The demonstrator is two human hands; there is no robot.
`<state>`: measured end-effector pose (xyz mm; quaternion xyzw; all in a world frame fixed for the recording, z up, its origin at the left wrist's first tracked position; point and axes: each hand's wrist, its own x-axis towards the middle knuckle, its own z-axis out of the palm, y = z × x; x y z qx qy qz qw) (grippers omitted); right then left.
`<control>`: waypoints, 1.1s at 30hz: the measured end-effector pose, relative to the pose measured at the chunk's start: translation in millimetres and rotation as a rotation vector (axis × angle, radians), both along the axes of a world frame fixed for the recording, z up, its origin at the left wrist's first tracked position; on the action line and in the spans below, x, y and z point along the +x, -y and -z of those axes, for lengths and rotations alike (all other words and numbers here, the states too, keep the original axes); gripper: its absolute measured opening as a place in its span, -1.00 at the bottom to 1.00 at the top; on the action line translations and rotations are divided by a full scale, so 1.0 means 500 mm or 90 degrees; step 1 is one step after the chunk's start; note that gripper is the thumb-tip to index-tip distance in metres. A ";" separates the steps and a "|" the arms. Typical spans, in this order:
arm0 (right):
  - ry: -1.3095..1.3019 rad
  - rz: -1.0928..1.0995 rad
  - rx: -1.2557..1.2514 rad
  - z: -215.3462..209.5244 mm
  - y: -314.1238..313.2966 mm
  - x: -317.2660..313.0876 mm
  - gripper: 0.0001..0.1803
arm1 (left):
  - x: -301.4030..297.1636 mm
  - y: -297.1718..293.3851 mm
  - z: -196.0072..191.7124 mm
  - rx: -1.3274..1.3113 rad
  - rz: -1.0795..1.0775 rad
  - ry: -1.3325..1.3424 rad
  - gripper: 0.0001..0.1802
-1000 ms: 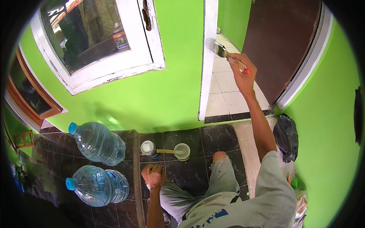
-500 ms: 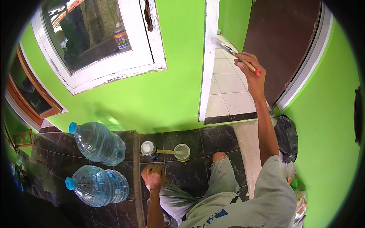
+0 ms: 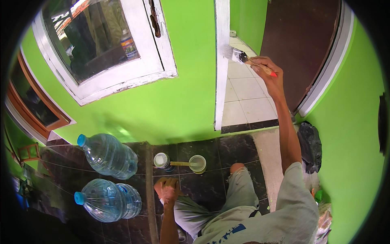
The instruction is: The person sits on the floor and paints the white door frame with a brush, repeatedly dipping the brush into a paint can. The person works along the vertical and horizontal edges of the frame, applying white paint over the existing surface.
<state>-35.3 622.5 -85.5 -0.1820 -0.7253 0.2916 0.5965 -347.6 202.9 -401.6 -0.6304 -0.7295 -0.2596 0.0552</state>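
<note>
My right hand (image 3: 269,75) reaches up to the far right, closed round the wooden handle of a paintbrush (image 3: 243,57) with a red tip. Its pale, paint-covered bristles meet the edge of the white door frame (image 3: 221,81). My left hand (image 3: 167,189) lies on my bent left knee, fingers loosely bent over it and holding nothing. Ahead of it on the dark tiles stand a small paint can (image 3: 161,160) with a whitish top and an open pale tub (image 3: 198,163). A flat wooden stick (image 3: 180,163) lies across from the can into the tub.
Two large clear water bottles (image 3: 109,156) with blue caps lie at left. A white-framed window (image 3: 122,81) is set in the green wall (image 3: 191,89). Beyond the doorway are pale tiles (image 3: 239,91) and a brown door (image 3: 302,49). A black plastic bag (image 3: 309,146) sits at right.
The brush has turned in my right hand's grip so its broad side shows, and its bristles have come slightly lower on the frame. My left hand stays on the knee.
</note>
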 end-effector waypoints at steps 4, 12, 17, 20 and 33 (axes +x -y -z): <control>0.000 0.017 -0.093 -0.014 -0.045 -0.013 -0.81 | 0.002 -0.001 0.002 -0.009 -0.016 -0.005 -0.91; 0.012 0.036 -0.085 0.009 -0.029 0.006 -0.81 | 0.002 -0.004 -0.015 -0.040 -0.028 -0.015 -0.89; 0.058 0.043 -0.052 0.014 -0.031 0.026 -0.81 | 0.021 -0.011 -0.039 -0.027 -0.028 -0.002 -0.89; 0.136 0.019 -0.011 -0.031 0.003 0.020 -0.80 | 0.003 -0.006 0.000 -0.033 -0.006 -0.018 -0.87; 0.305 0.224 0.524 -0.109 0.026 -0.047 -0.60 | 0.000 -0.006 0.016 -0.039 -0.015 0.019 -0.88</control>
